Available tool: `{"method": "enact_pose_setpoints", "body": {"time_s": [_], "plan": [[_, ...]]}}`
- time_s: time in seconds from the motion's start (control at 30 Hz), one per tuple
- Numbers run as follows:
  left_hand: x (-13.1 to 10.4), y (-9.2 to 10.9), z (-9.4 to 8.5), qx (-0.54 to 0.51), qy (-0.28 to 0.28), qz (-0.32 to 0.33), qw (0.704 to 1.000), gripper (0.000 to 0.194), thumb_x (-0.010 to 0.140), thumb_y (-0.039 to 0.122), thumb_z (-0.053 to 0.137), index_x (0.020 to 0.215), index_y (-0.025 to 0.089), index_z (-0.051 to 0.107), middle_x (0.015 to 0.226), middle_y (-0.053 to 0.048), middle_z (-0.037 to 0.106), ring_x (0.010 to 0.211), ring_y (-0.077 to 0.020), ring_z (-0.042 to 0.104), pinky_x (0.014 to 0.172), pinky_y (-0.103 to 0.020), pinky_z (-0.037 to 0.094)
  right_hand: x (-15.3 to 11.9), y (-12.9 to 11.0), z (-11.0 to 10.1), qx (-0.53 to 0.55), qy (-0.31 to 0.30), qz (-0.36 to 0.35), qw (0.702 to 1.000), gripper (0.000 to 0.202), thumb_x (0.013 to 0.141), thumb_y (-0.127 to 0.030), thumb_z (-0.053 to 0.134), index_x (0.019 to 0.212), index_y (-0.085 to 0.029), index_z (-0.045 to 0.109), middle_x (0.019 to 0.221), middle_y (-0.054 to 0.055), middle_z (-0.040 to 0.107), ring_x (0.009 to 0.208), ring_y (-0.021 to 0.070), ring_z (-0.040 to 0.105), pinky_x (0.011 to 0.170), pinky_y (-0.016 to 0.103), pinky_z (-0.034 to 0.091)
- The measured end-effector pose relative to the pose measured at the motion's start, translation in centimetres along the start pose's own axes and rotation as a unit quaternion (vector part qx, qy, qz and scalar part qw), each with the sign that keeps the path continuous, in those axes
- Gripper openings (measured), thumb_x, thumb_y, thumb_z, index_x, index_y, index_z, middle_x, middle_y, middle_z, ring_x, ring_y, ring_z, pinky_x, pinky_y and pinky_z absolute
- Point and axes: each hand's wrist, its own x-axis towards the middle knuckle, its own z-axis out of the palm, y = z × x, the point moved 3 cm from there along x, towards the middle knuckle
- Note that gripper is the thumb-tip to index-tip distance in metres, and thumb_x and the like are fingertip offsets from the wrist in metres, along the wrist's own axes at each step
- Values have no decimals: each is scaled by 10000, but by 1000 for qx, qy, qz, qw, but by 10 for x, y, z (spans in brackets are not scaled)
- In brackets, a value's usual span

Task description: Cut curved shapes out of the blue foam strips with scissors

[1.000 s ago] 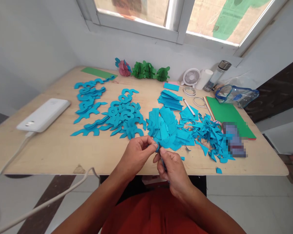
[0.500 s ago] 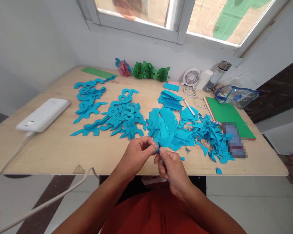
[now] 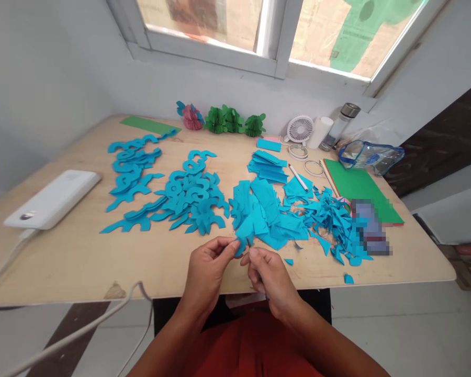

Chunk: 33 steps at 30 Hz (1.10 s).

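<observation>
My left hand point(image 3: 211, 267) pinches a piece of blue paper point(image 3: 241, 247) between thumb and fingers, just above the table's front edge. Close beside it, my right hand point(image 3: 267, 269) is closed around small scissors point(image 3: 248, 243); only their dark tip shows against the paper, and the handles are mostly hidden in the fingers. Behind the hands lies a heap of blue paper sheets point(image 3: 267, 209). Cut-out curved blue shapes point(image 3: 198, 188) are piled left of it, and more wavy blue strips point(image 3: 131, 167) lie further left.
Blue scraps point(image 3: 333, 217) spread on the right beside a blurred object point(image 3: 371, 228) and green sheets point(image 3: 363, 188). A white power bank point(image 3: 53, 199) with a cable sits left. Along the back stand green paper figures point(image 3: 231, 120), a small fan point(image 3: 300, 130) and a bottle point(image 3: 340, 125).
My view has shifted slightly, and both hands appear a little lower and further left. More of the blue paper now shows between them, with the scissors' tip at it.
</observation>
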Motion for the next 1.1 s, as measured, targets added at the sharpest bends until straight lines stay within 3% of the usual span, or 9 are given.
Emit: {"method": "enact_pose_setpoints", "body": {"time_s": [0.13, 0.37, 0.53, 0.6, 0.7, 0.83, 1.1], "plan": [[-3, -7, 1, 1, 4, -1, 1000, 125, 651, 273, 737, 670, 159, 691, 646, -3, 678, 644, -143, 595, 658, -246, 476, 4, -3, -6, 45, 64, -37, 996, 380, 701, -498, 695, 831, -162, 576, 445, -137, 257, 390, 53, 138, 374, 215, 84], [-9, -3, 13, 69, -64, 18, 995, 100, 660, 275, 736, 672, 180, 705, 691, -10, 694, 698, -170, 613, 687, -262, 489, 13, -17, -17, 37, 95, -93, 990, 320, 690, -409, 707, 631, -191, 480, 463, -113, 255, 429, 60, 149, 399, 233, 99], [17, 17, 15, 106, -4, 94, 990, 134, 715, 325, 683, 760, 199, 696, 771, -25, 709, 762, -198, 643, 770, -308, 503, 7, -32, -33, 37, 144, -127, 981, 336, 683, -437, 703, 611, -201, 475, 476, -109, 228, 444, 69, 116, 407, 242, 97], [26, 25, 25, 173, -54, 131, 975, 224, 703, 336, 693, 879, 201, 719, 941, -64, 720, 897, -241, 642, 826, -343, 494, 2, -35, -35, 21, 128, -130, 983, 316, 691, -437, 700, 626, -198, 503, 487, -102, 227, 453, 75, 117, 413, 244, 107], [27, 30, 34, 178, -100, 154, 967, 345, 716, 350, 679, 1033, 216, 689, 1128, -84, 680, 997, -263, 620, 844, -373, 491, -4, -37, -35, -34, 103, -137, 985, 273, 727, -422, 675, 659, -185, 559, 518, -83, 254, 474, 86, 147, 427, 243, 135], [7, 26, 35, 138, -172, 75, 972, 172, 759, 352, 629, 771, 203, 715, 754, -49, 711, 775, -225, 651, 739, -326, 504, -5, -36, -35, -104, 114, -163, 974, 301, 724, -436, 674, 596, -186, 567, 533, -48, 333, 520, 115, 275, 463, 246, 220], [-7, 15, 23, 95, -137, 19, 986, 143, 660, 314, 715, 686, 187, 655, 654, 5, 625, 636, -148, 559, 588, -238, 442, 1, -28, -27, -115, 53, -146, 981, 312, 719, -443, 668, 579, -180, 576, 542, -40, 378, 548, 124, 334, 491, 247, 255]]}}
